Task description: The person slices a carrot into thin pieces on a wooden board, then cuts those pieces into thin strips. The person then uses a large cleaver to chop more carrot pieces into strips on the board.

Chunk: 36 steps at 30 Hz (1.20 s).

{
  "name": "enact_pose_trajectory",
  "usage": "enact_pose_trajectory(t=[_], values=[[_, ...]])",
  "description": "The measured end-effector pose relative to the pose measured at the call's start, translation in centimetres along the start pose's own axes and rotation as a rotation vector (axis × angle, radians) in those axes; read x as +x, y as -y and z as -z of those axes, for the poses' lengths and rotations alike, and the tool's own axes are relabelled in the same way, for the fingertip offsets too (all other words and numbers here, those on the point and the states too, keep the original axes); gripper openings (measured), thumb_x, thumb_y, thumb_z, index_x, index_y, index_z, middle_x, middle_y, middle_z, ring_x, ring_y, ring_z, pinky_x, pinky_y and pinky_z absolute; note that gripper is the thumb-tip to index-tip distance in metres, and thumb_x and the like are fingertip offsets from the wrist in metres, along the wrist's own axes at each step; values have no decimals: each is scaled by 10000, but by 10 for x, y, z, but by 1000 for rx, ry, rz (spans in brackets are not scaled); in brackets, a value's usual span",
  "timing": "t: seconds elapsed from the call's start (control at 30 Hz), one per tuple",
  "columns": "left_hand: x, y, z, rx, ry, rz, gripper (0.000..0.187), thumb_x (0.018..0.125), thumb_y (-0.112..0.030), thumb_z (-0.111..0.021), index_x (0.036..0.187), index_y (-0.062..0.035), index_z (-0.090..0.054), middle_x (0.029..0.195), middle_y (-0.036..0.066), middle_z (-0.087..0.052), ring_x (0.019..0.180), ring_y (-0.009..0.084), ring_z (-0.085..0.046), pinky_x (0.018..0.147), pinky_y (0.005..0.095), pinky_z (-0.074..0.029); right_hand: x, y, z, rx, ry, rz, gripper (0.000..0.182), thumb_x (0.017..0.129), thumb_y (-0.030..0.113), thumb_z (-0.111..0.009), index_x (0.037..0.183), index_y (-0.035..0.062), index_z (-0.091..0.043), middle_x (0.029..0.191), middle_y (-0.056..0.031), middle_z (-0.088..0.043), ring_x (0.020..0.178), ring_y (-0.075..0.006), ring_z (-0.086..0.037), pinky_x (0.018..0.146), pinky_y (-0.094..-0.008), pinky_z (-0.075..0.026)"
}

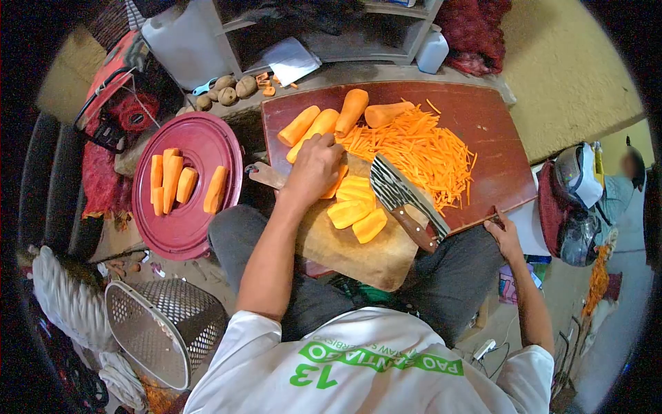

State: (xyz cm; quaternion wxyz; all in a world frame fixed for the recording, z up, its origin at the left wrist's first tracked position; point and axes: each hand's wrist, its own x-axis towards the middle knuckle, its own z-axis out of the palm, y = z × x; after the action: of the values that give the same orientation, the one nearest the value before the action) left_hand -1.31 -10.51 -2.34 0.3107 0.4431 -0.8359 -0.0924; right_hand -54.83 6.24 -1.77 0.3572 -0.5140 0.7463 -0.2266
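My left hand (316,169) is curled over carrot pieces at the upper left of a worn wooden cutting board (355,259); its fingertips are partly hidden. An orange carrot piece (336,182) shows beside its palm. Thick carrot slices (352,212) lie on the board. A knife (407,203) with a striped blade and wooden handle rests to their right. Beyond it is a heap of carrot strips (417,152). Several peeled carrots (353,112) lie along the far side. My right hand (505,236) grips the near right corner of the reddish-brown tabletop (493,165).
On the left, a round red lid (234,141) carries several peeled carrots (172,176). Below it a plastic basket (114,303) lies tilted. Potatoes (227,95) sit beyond the tabletop, before a grey shelf (414,38). A white jug (432,50) stands beside the shelf.
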Motion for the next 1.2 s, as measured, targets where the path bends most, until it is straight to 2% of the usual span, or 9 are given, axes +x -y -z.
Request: enact_pose_trajectory(t=[0.23,0.33,0.47,0.63,0.73,0.93,1.03,1.2], values=[[1,1,-5,38,12,-6,128,768,-39,-771,882,0,-728,998,174,-671,1010,384,-641,892,492,-531,-6,10,0,-45,-27,-17,852,978,355,-785,1608,-105,-444,1471,-218,-661,1347,-282,-610,1168,-368,-443],[1,4,-5,21,-41,-65,101,799,-77,-769,877,-25,-733,931,193,-658,915,425,-646,814,527,-536,-5,5,1,-47,-30,-7,859,975,363,-788,1608,-104,-445,1464,-218,-666,1348,-282,-610,1168,-366,-442],[1,5,-8,45,-27,-40,122,801,-94,-779,889,-20,-736,956,197,-672,940,427,-652,843,527,-540,-4,7,2,-34,-7,-44,867,966,369,-793,1606,-103,-449,1472,-229,-664,1362,-284,-607,1173,-366,-437],[0,4,-6,57,3,-33,169,813,-116,-795,940,-16,-746,1019,198,-686,996,426,-653,884,518,-542,-4,2,1,-68,-62,12,835,962,378,-787,1584,-94,-492,1420,-211,-695,1314,-265,-630,1152,-364,-451],[1,-1,-3,38,-14,-37,129,775,-53,-769,881,7,-727,1011,199,-677,993,405,-649,872,513,-535,-6,4,0,-46,-58,51,804,968,379,-777,1566,-93,-517,1399,-205,-708,1298,-262,-638,1148,-365,-453],[0,-1,0,46,27,-25,211,762,-36,-778,967,9,-755,1060,204,-674,1039,401,-638,913,508,-535,-6,5,-1,-10,-36,41,801,976,385,-772,1558,-103,-518,1407,-209,-705,1304,-273,-638,1160,-367,-445],[0,1,0,47,31,-28,202,841,-141,-807,990,-14,-756,1059,194,-680,1025,412,-648,916,514,-538,-3,0,0,-29,-45,46,818,976,396,-774,1562,-109,-508,1414,-207,-702,1304,-267,-635,1160,-366,-445],[1,1,-1,74,43,-17,192,845,-136,-796,992,-18,-757,1063,191,-678,1021,410,-649,916,512,-538,-4,-1,-1,-39,-53,46,826,980,414,-773,1570,-99,-506,1402,-207,-707,1297,-264,-637,1147,-370,-456]])
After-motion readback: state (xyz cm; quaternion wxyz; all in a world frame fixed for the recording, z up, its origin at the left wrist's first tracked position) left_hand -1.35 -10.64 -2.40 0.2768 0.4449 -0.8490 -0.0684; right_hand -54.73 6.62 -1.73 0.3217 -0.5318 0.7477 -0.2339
